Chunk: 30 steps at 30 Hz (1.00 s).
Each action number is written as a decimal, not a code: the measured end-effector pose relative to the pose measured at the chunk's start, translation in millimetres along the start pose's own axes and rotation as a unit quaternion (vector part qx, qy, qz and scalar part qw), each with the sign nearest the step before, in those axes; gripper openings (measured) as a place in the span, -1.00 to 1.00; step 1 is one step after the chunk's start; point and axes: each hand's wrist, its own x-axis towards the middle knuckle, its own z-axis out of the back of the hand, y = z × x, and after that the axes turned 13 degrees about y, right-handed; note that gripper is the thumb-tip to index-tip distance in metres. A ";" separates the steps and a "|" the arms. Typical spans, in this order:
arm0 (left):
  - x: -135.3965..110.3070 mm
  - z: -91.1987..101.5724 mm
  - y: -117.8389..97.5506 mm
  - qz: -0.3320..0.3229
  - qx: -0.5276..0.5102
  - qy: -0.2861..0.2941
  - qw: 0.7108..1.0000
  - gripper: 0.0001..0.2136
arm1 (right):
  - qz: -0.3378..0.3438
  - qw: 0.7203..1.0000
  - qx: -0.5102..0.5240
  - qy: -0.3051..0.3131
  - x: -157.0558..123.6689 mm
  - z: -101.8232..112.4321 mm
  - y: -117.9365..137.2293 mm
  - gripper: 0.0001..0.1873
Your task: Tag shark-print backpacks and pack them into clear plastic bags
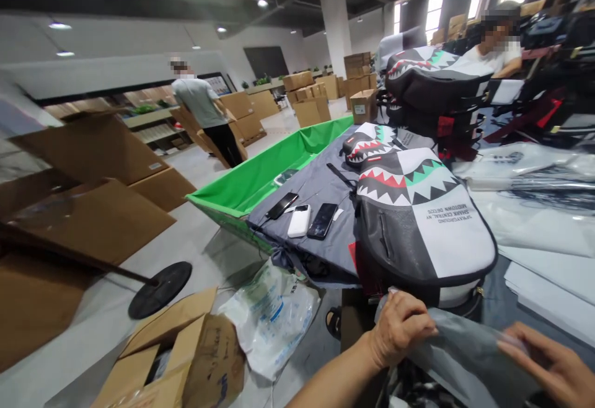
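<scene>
My left hand point(402, 327) is closed, its fingers wrapped over the rim of a translucent plastic bag point(465, 352). On the bag's other side, my right hand point(548, 358) pinches the edge between thumb and fingers, so the film is stretched between both hands. Something dark and crumpled shows below the film, too covered to name. Just beyond my hands lies a black, grey and white backpack point(446, 222) with a shark-mouth print. It rests on the table, and a smaller bag point(369, 144) with the same print lies behind it.
Two phones point(322, 221) point(282, 206) and a white power bank point(299, 221) lie left of the backpack. Stacked backpacks point(432, 79) and plastic bags point(534, 172) are at right. A green bin point(269, 160), an open carton point(204, 358) and two people point(204, 104) point(504, 54) are around.
</scene>
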 end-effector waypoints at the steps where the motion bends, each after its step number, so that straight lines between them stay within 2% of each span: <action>1: 1.2 2.3 -0.6 -0.010 0.000 -0.013 1.000 -0.72 | -0.016 0.999 0.039 0.021 5.5 7.7 6.0 -0.42; 2: 2.6 4.7 -1.0 -0.022 0.002 -0.027 0.999 -0.73 | -0.028 0.997 0.071 0.027 12.9 14.1 13.6 -0.42; 4: 6.1 9.3 -2.1 -0.045 0.009 -0.049 0.998 -0.76 | -0.038 0.994 0.103 -0.003 30.8 21.5 28.9 -0.41; 6: 10.0 13.1 -3.8 -0.058 0.030 -0.060 0.996 -0.79 | -0.028 0.992 0.118 -0.027 49.1 20.9 38.6 -0.41; 9: 14.2 16.3 -6.4 -0.052 0.075 -0.055 0.994 -0.84 | -0.022 0.987 0.144 -0.068 70.0 9.2 38.1 -0.38; 12: 15.1 17.0 -7.5 -0.053 0.095 -0.044 0.993 -0.88 | -0.014 0.980 0.145 -0.139 76.6 -4.4 28.1 -0.32; 15: 13.4 15.4 -7.6 -0.050 0.096 -0.032 0.994 -0.86 | 0.007 0.968 0.043 -0.247 64.7 -12.3 23.2 -0.36; 17: 11.8 13.2 -8.1 -0.043 0.091 -0.035 0.994 -0.79 | 0.055 0.937 -0.069 -0.339 49.2 -16.4 26.0 -0.55; 18: 11.1 11.9 -8.6 -0.039 0.087 -0.038 0.995 -0.75 | 0.096 0.919 -0.118 -0.363 41.2 -19.0 29.1 -0.68; 20: 10.2 9.6 -9.9 -0.030 0.079 -0.042 0.996 -0.68 | 0.187 0.902 -0.190 -0.341 28.7 -25.6 36.4 -0.85; 22: 9.9 8.5 -11.1 -0.021 0.075 -0.045 0.996 -0.64 | 0.242 0.901 -0.235 -0.272 24.9 -32.7 41.8 -0.74; 24: 10.2 8.6 -11.7 -0.018 0.077 -0.047 0.996 -0.62 | 0.264 0.897 -0.261 -0.239 29.9 -37.2 41.1 -0.69; 26: 11.1 9.7 -11.5 -0.025 0.084 -0.046 0.995 -0.61 | 0.295 0.889 -0.263 -0.231 39.9 -36.9 33.7 -0.72; 30: 11.6 12.9 -8.4 -0.039 0.108 -0.024 0.993 -0.63 | 0.392 0.863 -0.257 -0.186 58.5 -22.6 14.4 -0.83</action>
